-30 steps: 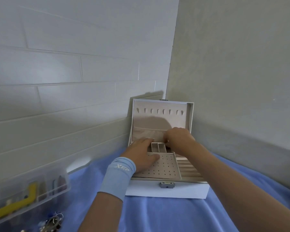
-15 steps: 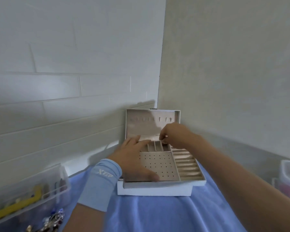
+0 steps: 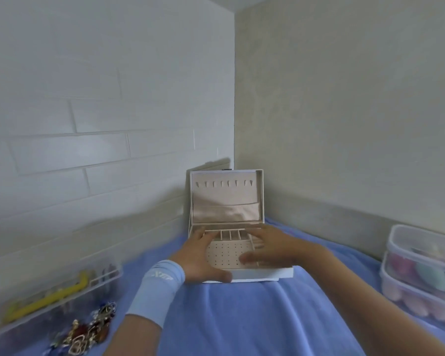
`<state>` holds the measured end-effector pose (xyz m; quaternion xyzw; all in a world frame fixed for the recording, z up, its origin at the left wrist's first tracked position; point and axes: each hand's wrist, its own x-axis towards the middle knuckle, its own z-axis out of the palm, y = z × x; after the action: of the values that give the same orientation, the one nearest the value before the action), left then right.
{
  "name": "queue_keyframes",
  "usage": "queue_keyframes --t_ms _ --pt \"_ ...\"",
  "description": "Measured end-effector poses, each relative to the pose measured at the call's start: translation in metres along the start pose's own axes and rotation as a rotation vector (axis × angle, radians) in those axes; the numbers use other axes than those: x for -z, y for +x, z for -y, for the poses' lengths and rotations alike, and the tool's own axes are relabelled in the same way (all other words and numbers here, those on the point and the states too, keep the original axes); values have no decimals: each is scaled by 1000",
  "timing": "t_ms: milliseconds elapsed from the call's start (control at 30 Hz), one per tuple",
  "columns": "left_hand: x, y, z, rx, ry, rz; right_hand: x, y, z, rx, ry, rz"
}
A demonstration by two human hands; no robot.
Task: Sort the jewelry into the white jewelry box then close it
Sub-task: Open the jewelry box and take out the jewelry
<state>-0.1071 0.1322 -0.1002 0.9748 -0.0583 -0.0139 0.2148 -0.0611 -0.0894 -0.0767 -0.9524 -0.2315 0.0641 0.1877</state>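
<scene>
The white jewelry box [image 3: 265, 274] stands open on the blue cloth in the wall corner, its beige-lined lid [image 3: 226, 199] upright. The top tray [image 3: 226, 253], with a perforated panel and small compartments, holds no jewelry that I can see. My left hand [image 3: 198, 258], above a blue wristband, lies over the tray's left side with its thumb hooked over the front edge. On the tray's right side my right hand [image 3: 275, 247] rests flat, fingers spread and thumb on the perforated panel. A pile of jewelry [image 3: 88, 332] lies at the lower left.
A clear organiser box [image 3: 49, 299] holding a yellow item sits at the left against the brick wall. Two stacked clear containers [image 3: 421, 268] with coloured contents stand at the right. The blue cloth [image 3: 242, 317] covers the surface in front of me.
My right hand left the back compartments and came down flat on the tray's right side. The tray, earlier skewed off the base, now sits squarer on it. The view has pulled back.
</scene>
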Motion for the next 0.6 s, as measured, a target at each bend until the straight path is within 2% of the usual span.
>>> queue_keyframes --t_ms 100,333,400,500,600 --pt "-6 -3 -1 -23 -90 -81 -9 -25 -2 -30 -72 120" --pt "5 4 -32 -113 -233 -200 -8 -52 -23 49 5 -80" --pt "6 14 -49 -152 -234 -231 -5 -57 -34 44 -69 -145" --pt "2 32 -75 -211 -205 -273 -1 -64 -42 -109 -320 -193" --pt "-9 43 -101 -199 -156 -311 -4 -72 -34 -256 -453 -224"
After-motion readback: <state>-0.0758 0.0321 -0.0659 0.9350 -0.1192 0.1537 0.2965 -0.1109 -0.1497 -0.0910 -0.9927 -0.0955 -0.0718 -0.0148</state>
